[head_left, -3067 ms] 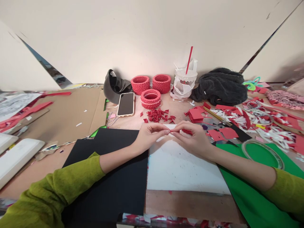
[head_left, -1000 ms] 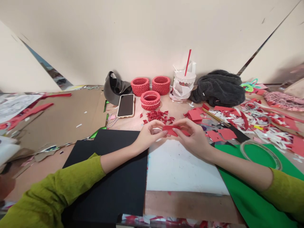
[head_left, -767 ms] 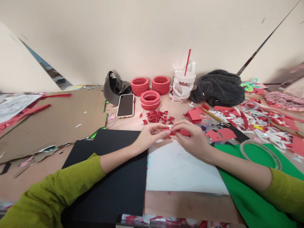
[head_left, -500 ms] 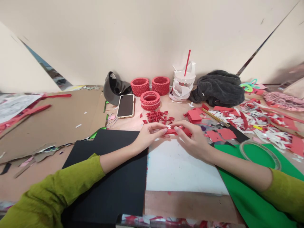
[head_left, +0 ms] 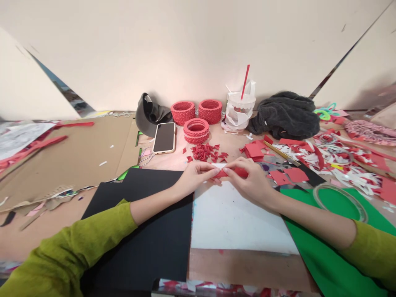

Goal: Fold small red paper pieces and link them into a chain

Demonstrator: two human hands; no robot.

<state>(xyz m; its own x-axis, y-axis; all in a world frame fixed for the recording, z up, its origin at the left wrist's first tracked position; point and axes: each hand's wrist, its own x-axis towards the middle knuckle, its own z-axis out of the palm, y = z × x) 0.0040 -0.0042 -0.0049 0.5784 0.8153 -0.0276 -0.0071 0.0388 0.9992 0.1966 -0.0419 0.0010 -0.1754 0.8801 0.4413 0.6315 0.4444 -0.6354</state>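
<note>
Between the fingertips of my left hand (head_left: 198,176) and my right hand (head_left: 250,178) is a piece of red paper (head_left: 237,171), pinched from both sides above a white sheet (head_left: 238,218). Fingers hide much of its shape. Just beyond my hands lies a pile of small folded red paper triangles (head_left: 204,152). Behind that pile stand a red ring (head_left: 196,135) built of folded paper pieces and two taller ones, a left ring (head_left: 182,115) and a right ring (head_left: 210,113). Red paper squares (head_left: 254,151) are stacked beyond my right hand.
A phone (head_left: 164,138) and a dark cap (head_left: 151,115) lie back left. A bagged cup (head_left: 239,111) and dark cloth (head_left: 284,115) stand along the wall. Black card (head_left: 145,247), a green sheet (head_left: 315,239), a tape roll (head_left: 361,210), a yellow cutter (head_left: 281,152) and paper scraps surround the workspace.
My fingertips have come closer together on the red paper, the right thumb now meeting the left fingers. The rest of the table stays as it was.
</note>
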